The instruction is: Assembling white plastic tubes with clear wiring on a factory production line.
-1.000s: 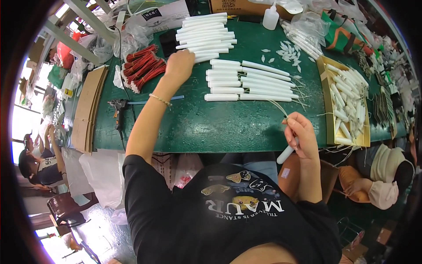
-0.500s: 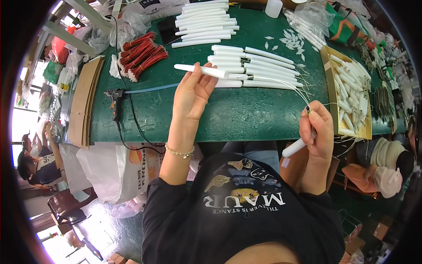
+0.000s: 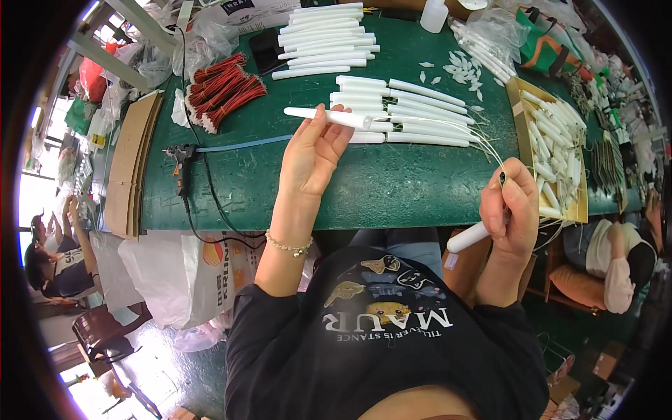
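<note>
My left hand (image 3: pixel 313 155) is raised over the table, thumb and fingers closed on a white candle-shaped tube (image 3: pixel 329 117) lying nearly level, its wider end to the right. Thin pale wires (image 3: pixel 448 128) run from that end in an arc to my right hand (image 3: pixel 509 210). The right fingers pinch the wires near a small dark part (image 3: pixel 502 178). The same hand also grips a second white tube (image 3: pixel 467 239), which sticks out below the palm. Behind the left hand lie rows of white tubes (image 3: pixel 428 112), some with wires at their right ends.
Red wire bundles (image 3: pixel 224 94) and a glue gun (image 3: pixel 183 168) with a black cord lie left on the green table (image 3: pixel 392 189). More white tubes (image 3: pixel 325 42) and small flame-shaped pieces (image 3: pixel 462 68) lie farther back. A box (image 3: pixel 582 199) of white parts stands right. Other people sit both sides.
My left hand and its tube have shifted slightly right. My right hand has moved right with the wires. A thin white piece seen at the tube's wider end no longer shows there.
</note>
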Demonstrator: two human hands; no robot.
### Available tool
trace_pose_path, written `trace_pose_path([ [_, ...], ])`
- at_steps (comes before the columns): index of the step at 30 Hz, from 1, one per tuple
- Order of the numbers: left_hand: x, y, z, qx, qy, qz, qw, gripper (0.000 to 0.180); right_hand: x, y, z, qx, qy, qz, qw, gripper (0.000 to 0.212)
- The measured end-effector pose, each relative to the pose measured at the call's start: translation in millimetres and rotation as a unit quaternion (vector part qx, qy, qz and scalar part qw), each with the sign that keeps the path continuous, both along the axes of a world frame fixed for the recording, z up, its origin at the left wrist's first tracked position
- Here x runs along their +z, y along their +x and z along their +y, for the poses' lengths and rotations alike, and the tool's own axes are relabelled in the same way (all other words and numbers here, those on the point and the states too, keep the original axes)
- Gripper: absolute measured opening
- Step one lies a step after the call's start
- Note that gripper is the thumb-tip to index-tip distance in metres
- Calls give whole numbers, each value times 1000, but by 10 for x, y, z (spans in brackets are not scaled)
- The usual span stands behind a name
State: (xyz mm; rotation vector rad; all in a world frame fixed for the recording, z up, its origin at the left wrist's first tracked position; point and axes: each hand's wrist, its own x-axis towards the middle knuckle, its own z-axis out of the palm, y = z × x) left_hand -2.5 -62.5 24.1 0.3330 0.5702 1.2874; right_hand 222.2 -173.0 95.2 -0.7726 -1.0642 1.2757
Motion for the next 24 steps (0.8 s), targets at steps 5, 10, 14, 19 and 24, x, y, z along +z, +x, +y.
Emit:
trace_pose_path([
  [5, 23, -15, -15, -13, 0, -15, 1000, 23, -22, 10, 28, 9, -52, 0, 999, 14],
  [10, 83, -10, -44, -2, 3, -7, 1000, 23, -87, -36, 71, 16, -109, -61, 992, 12],
  [14, 171, 109, -100, 20, 34, 19, 999, 30, -121, -170, 184, 8, -137, -174, 975, 13],
  [19, 304, 335, -207, 14, 135, 68, 988, 41, -154, -252, 330, 15, -138, -227, 964, 15],
  [24, 362, 479, -249, -2, 172, 18, 985, 41, -182, -290, 339, 26, -128, -200, 971, 14],
])
